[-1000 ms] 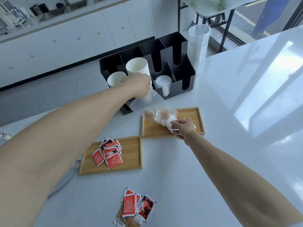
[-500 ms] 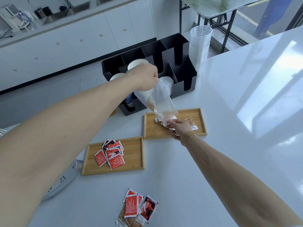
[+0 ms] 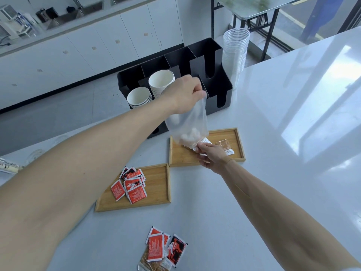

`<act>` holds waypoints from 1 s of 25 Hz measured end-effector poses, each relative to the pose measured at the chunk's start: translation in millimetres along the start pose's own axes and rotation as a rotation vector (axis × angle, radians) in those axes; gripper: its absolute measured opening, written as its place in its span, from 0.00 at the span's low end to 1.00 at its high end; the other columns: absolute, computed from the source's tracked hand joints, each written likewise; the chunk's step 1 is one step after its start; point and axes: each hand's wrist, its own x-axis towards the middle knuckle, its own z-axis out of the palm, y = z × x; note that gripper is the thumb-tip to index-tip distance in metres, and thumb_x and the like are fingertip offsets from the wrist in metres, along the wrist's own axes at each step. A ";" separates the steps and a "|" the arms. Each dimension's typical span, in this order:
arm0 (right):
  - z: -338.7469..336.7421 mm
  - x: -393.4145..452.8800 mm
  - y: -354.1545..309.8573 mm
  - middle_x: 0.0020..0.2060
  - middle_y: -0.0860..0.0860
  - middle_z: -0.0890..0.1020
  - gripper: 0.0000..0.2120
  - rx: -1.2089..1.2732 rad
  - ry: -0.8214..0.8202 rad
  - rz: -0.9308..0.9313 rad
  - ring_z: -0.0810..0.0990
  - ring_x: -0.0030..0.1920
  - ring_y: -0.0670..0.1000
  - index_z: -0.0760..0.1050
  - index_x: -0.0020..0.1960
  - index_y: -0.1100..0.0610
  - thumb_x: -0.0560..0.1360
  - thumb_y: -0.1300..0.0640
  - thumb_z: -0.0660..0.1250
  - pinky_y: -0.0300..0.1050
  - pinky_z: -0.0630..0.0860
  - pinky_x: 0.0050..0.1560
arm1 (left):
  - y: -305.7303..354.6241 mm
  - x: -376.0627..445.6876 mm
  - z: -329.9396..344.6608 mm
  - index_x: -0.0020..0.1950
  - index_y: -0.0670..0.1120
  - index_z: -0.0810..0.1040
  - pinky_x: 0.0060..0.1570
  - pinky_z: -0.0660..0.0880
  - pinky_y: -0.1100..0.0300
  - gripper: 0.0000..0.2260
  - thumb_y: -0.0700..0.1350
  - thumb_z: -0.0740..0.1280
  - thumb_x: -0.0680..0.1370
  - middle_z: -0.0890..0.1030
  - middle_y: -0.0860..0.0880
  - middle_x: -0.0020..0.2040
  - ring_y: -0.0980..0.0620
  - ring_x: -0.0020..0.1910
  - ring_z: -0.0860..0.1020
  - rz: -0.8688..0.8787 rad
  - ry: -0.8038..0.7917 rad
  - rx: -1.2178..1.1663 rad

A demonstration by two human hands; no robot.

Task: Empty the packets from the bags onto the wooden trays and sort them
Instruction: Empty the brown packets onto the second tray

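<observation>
My left hand (image 3: 183, 92) pinches the closed end of a clear plastic bag (image 3: 187, 124) and holds it upside down over the right wooden tray (image 3: 220, 158). Pale orange packets bunch at the bag's open lower end. My right hand (image 3: 210, 155) grips that lower end just above the tray. One clear brownish packet (image 3: 224, 146) lies on this tray. The left wooden tray (image 3: 154, 194) carries several red packets (image 3: 130, 185).
A loose pile of red and brown packets (image 3: 163, 249) lies on the white counter near me. A black organiser (image 3: 214, 89) with white paper cups (image 3: 161, 81) stands behind the trays. Beside it rises a stack of clear plastic cups (image 3: 235, 49).
My left hand has lifted the bag's closed end higher, turning the bag from slanted to nearly vertical. The packets have slid down to the opening by my right hand.
</observation>
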 end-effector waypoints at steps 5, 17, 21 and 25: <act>-8.9 1.9 5.3 0.35 0.46 0.79 0.09 0.029 0.011 -0.002 0.80 0.36 0.45 0.75 0.40 0.52 0.79 0.53 0.65 0.39 0.70 0.36 | -10.0 1.9 8.2 0.47 0.48 0.73 0.48 0.71 0.51 0.07 0.50 0.61 0.81 0.74 0.51 0.47 0.48 0.46 0.73 -0.037 0.049 0.037; -22.1 -20.6 -17.4 0.41 0.49 0.81 0.05 -0.028 0.146 -0.134 0.76 0.35 0.48 0.77 0.47 0.53 0.77 0.51 0.68 0.40 0.70 0.33 | -7.9 -16.5 -13.3 0.49 0.45 0.75 0.50 0.76 0.45 0.10 0.51 0.61 0.81 0.76 0.49 0.47 0.44 0.48 0.77 -0.037 0.152 -0.016; -25.1 -45.6 -26.1 0.42 0.49 0.78 0.03 -0.080 0.181 -0.212 0.74 0.38 0.49 0.79 0.45 0.53 0.74 0.54 0.69 0.42 0.69 0.37 | -20.3 -51.3 -19.1 0.48 0.46 0.73 0.47 0.76 0.47 0.08 0.50 0.60 0.81 0.78 0.48 0.45 0.44 0.46 0.77 -0.163 0.238 -0.094; -15.2 -83.1 -29.3 0.44 0.48 0.77 0.03 -0.055 0.166 -0.320 0.71 0.45 0.50 0.79 0.38 0.51 0.71 0.56 0.69 0.43 0.67 0.42 | -58.6 -115.1 -0.2 0.51 0.45 0.75 0.39 0.70 0.57 0.07 0.46 0.59 0.82 0.79 0.48 0.46 0.47 0.45 0.76 -0.427 0.380 -0.356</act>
